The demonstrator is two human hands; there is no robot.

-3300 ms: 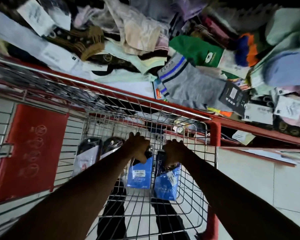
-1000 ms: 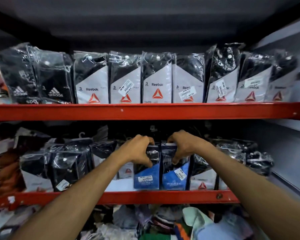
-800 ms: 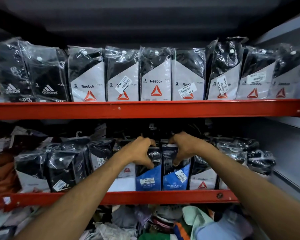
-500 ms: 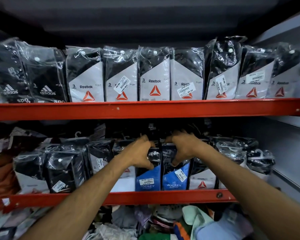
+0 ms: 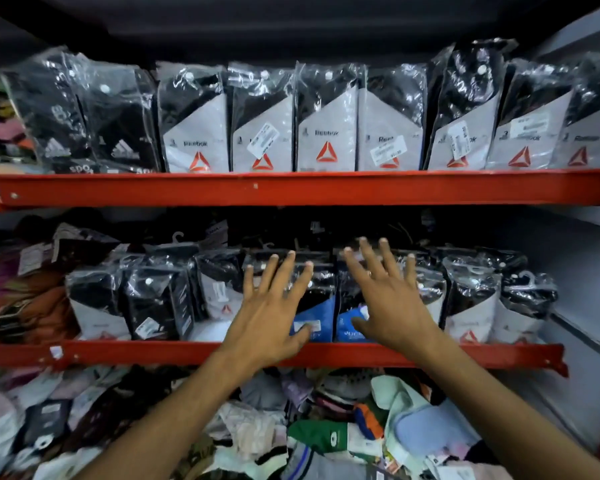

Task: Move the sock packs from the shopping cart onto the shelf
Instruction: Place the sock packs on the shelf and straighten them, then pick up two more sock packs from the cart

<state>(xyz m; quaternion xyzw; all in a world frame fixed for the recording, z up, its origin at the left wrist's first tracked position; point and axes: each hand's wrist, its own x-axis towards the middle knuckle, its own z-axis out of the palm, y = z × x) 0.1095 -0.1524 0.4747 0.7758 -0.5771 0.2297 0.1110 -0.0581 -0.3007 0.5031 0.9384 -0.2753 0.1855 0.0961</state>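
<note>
While the loose socks (image 5: 326,441) lie in a messy heap nearest to the camera, below the shelving, both arms reach over them toward the lower shelf (image 5: 153,353). Both hands are wide open with fingers spread and hold nothing. The left hand (image 5: 274,317) is in front of one blue sock pack (image 5: 317,313), and the right hand (image 5: 388,306) is in front of the second blue sock pack (image 5: 349,323); I cannot tell if the palms touch the plastic. These two packs stand upright, side by side, at the front edge of the lower shelf, between grey and black packs. I judge the step is the release and a last tidy. To do it well, press flat and gently so the packs sit straight behind the red lip and do not tip forward, then draw the hands straight back without catching the hang hooks. Farther up, the upper shelf (image 5: 291,188) carries a neat row of Reebok packs (image 5: 326,123).
</note>
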